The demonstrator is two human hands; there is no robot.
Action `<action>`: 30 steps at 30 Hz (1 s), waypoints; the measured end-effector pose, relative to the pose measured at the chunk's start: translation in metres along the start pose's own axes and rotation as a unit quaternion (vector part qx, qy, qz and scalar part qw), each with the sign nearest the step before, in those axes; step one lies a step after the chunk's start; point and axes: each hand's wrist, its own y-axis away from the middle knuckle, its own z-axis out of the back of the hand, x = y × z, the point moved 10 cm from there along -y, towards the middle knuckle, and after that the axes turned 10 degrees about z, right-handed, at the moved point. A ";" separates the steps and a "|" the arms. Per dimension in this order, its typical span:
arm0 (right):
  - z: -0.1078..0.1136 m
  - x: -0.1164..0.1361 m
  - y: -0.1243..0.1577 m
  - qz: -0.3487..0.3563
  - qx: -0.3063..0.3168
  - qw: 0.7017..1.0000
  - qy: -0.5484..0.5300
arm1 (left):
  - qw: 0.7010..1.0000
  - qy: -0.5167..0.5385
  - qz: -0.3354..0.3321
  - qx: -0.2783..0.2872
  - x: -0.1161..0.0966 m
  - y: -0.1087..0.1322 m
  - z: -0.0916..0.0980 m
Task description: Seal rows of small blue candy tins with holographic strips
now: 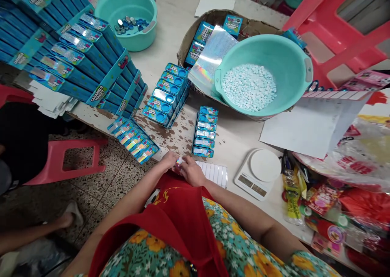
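Observation:
At the table's front edge my left hand [170, 162] and my right hand [192, 171] are close together, fingers bent and pinched. Between them shows a small shiny piece [179, 161], too small to name. Beside my right hand lies a sheet of white strip labels [215, 174], partly under the wrist. Just beyond my hands stands a row of blue candy tins [204, 134] in a narrow tray. A fanned row of similar tins with shiny strips on top [134, 139] rests left of my left hand, and another tray of tins with round recesses [166, 94] stands behind.
Stacked tin trays [100, 65] rise at left. A teal basin [126, 8] holds metallic discs; another basin [262, 61] with pale candies sits on a cardboard box [185, 37]. Right are a white scale [258, 173], papers [301, 122] and bagged goods [332, 203]. A person sits left.

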 end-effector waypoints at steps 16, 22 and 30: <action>0.133 -0.046 0.024 -0.191 -0.310 0.887 -0.285 | 0.979 0.033 -0.170 0.106 -0.110 0.064 -0.005; 0.174 -0.106 0.002 -0.253 -0.449 0.844 -0.146 | 0.971 0.001 -0.234 0.044 -0.189 0.013 0.015; 0.182 -0.156 -0.030 -0.288 -0.475 0.821 -0.133 | 0.965 -0.043 -0.254 -0.043 -0.225 -0.044 0.031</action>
